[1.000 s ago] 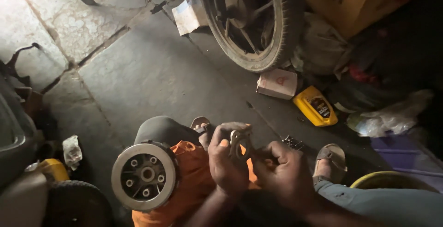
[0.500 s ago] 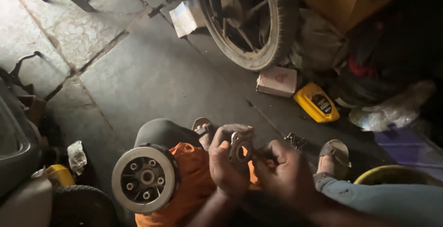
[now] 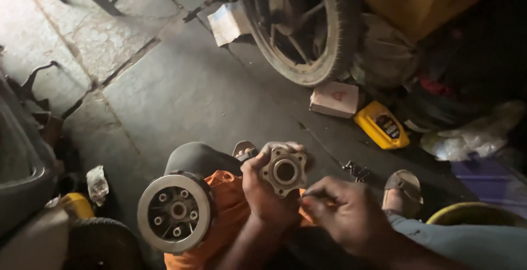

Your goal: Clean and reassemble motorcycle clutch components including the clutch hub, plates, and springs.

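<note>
My left hand [image 3: 265, 193] grips a small round metal hub [image 3: 284, 171] with a centre hole and several lugs, held face-up over my lap. My right hand [image 3: 343, 212] sits just to its right, fingers pinched together close to the hub's lower edge; whether it holds something small is unclear. A larger round metal drum [image 3: 174, 213] with bolt holes rests on an orange cloth [image 3: 228, 209] over my knee, left of both hands.
A motorcycle wheel [image 3: 307, 34] stands ahead on the concrete floor [image 3: 181, 88]. Near it lie a white box [image 3: 334, 98], a yellow oil bottle [image 3: 381, 125] and a plastic bag [image 3: 472, 135]. My sandalled foot [image 3: 403, 190] and a yellow basin rim [image 3: 475, 215] are at right.
The hub has turned so its open face points up at the camera. My right hand has drawn back slightly to the right and below it.
</note>
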